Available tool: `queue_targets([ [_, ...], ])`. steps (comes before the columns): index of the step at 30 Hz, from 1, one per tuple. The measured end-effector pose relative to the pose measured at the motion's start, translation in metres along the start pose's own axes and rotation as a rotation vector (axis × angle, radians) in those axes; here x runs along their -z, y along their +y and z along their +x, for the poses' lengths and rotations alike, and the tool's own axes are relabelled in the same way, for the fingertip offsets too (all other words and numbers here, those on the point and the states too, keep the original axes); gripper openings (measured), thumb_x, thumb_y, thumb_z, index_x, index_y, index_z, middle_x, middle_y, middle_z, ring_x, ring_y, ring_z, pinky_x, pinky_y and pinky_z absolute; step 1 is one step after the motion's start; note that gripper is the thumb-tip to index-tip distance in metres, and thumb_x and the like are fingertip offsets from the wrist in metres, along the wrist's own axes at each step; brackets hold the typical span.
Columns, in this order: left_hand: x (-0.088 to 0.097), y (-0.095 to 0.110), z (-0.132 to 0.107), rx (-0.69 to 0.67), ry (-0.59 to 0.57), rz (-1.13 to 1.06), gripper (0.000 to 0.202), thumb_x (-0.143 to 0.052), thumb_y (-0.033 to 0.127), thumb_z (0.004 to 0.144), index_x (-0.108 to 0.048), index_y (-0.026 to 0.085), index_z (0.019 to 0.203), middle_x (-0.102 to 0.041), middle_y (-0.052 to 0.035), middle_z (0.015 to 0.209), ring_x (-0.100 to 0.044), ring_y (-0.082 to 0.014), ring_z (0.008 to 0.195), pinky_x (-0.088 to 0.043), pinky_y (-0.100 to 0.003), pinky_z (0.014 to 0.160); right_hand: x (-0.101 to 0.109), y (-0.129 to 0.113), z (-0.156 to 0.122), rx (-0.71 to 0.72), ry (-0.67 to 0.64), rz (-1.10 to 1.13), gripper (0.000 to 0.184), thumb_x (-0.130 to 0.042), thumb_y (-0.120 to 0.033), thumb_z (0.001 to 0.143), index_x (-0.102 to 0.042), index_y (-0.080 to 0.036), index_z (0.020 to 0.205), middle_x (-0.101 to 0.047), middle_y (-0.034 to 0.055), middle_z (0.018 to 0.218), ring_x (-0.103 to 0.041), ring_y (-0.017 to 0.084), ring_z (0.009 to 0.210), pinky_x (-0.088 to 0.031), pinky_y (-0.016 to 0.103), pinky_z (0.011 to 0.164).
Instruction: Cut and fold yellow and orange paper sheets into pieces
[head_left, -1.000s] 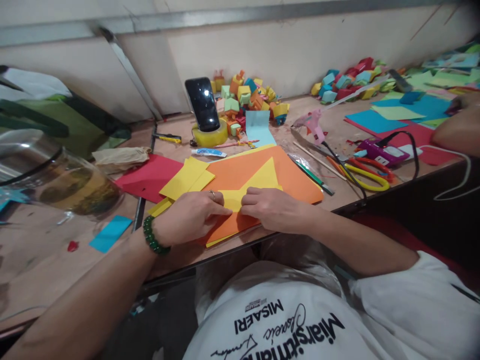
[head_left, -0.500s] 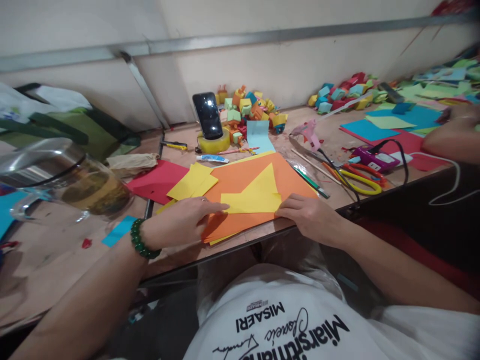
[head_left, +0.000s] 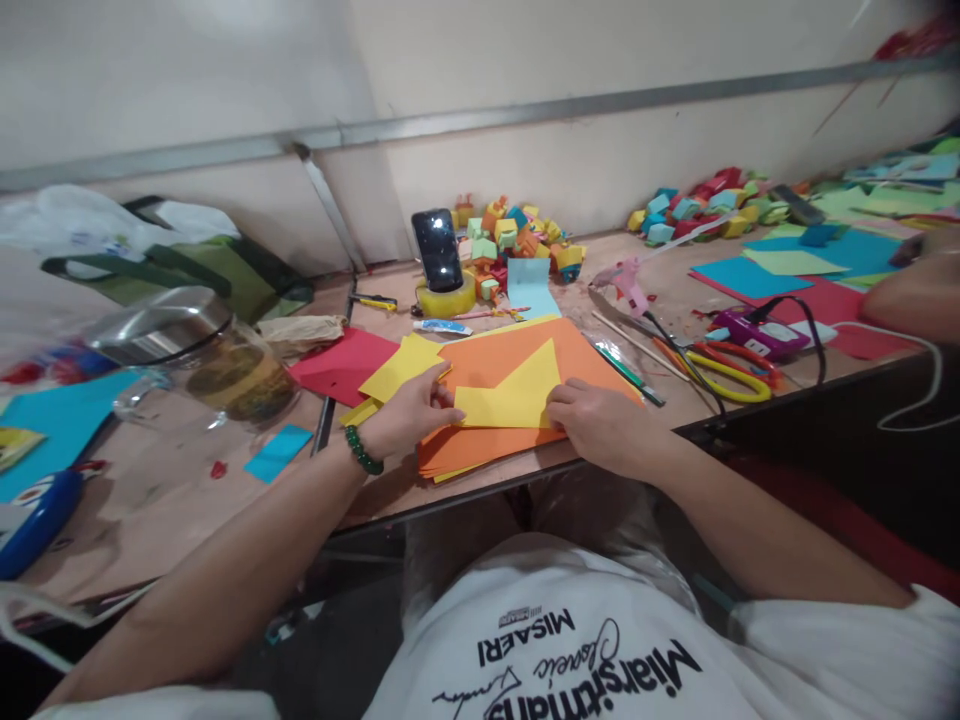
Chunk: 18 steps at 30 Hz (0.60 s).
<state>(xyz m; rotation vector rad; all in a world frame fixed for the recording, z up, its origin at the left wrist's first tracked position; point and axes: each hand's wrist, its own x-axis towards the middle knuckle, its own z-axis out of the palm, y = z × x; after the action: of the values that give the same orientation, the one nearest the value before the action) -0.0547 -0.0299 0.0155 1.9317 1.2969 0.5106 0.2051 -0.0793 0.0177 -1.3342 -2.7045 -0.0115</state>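
A folded yellow paper (head_left: 502,402) lies on a stack of orange paper (head_left: 480,448) at the table's front edge, its upper part rising to a point on the right. At its left end is my left hand (head_left: 412,408), fingers apart, with the fingertips at the paper's edge. My right hand (head_left: 600,422) has its fingers bent together on the paper's right edge, gripping it; the thumb is mostly hidden. Beside my left hand are several loose yellow sheets (head_left: 397,368), overlapping a red sheet (head_left: 341,365).
A glass teapot (head_left: 240,375) stands to the left, near a blue paper piece (head_left: 277,453). Behind are a phone (head_left: 437,250) on a tape roll (head_left: 448,296) and small folded-paper pieces (head_left: 506,235). To the right lie a pink glue gun (head_left: 626,283) and yellow-handled scissors (head_left: 731,382). Another person's hand (head_left: 919,290) is at far right.
My left hand has gone from a pointing finger pressing the paper's left end to spread fingers at that edge. My right fingers have curled more on the right edge. The camera view has shifted left.
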Motion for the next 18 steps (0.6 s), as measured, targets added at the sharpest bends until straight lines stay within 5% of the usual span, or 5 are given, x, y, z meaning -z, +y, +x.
queue_targets([
  [6, -0.003, 0.009, -0.008, 0.004, -0.054, 0.010, 0.041, -0.065, 0.034, 0.066, -0.059, 0.015, 0.101, -0.055, 0.0052, 0.064, -0.053, -0.0122, 0.059, -0.041, -0.024, 0.056, -0.016, -0.016, 0.010, 0.158, 0.152, 0.036, 0.030, -0.045, -0.002, 0.086, -0.066, -0.016, 0.102, -0.067, 0.0100, 0.101, -0.054, 0.020, 0.088, -0.043, 0.029, 0.071],
  [18, -0.003, 0.021, -0.014, 0.070, -0.097, 0.077, 0.043, -0.063, 0.030, 0.069, -0.056, 0.013, 0.107, -0.055, 0.0053, 0.063, -0.053, -0.0124, 0.057, -0.040, -0.023, 0.052, -0.027, -0.032, 0.000, 0.152, 0.123, -0.162, 0.028, -0.051, -0.018, 0.094, -0.062, -0.024, 0.119, -0.068, 0.0080, 0.105, -0.055, 0.023, 0.089, -0.037, 0.026, 0.054],
])
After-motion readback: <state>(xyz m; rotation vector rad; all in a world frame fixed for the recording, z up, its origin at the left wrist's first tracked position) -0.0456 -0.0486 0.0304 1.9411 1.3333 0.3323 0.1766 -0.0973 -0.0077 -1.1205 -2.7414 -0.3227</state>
